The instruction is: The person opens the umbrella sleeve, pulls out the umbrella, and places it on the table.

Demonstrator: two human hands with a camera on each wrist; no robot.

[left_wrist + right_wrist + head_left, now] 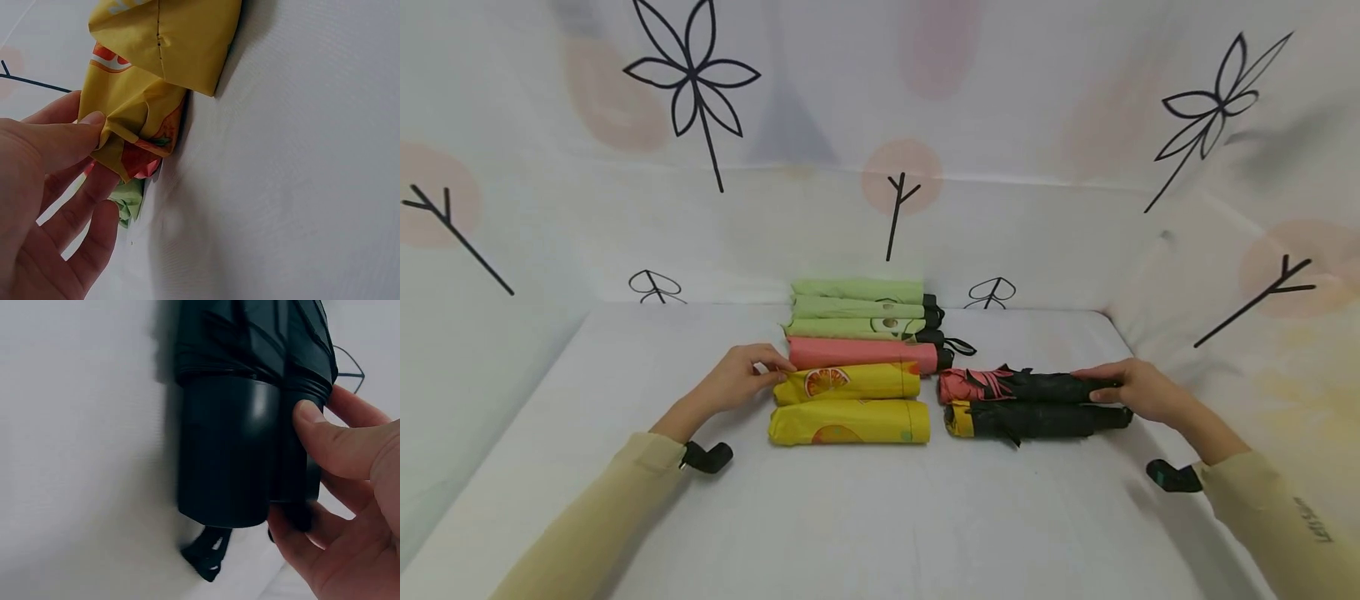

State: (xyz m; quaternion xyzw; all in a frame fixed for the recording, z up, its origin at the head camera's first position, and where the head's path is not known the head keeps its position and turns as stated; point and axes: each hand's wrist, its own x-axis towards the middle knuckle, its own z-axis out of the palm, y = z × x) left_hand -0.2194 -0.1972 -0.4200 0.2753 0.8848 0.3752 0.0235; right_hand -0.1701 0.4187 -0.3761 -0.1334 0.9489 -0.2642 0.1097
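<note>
My left hand (737, 381) pinches the left end of a yellow umbrella sleeve (876, 381) printed with an orange slice. In the left wrist view, thumb and fingers gather the cloth of this yellow sleeve (134, 103). Nearer to me lies a second yellow sleeve (880, 423). On the right, my right hand (1152, 392) holds the handle end of a folded black and pink umbrella (1045, 386). Its black handle (290, 450) sits between thumb and fingers in the right wrist view. Alongside, nearer to me, is a folded black and yellow umbrella (1037, 419).
Behind the yellow sleeves lie a pink-covered umbrella (857, 353) and several green-covered umbrellas (835, 327), their black handles pointing right. All rest on a white-covered table (850, 525). A patterned cloth (820, 225) hangs behind and at the sides.
</note>
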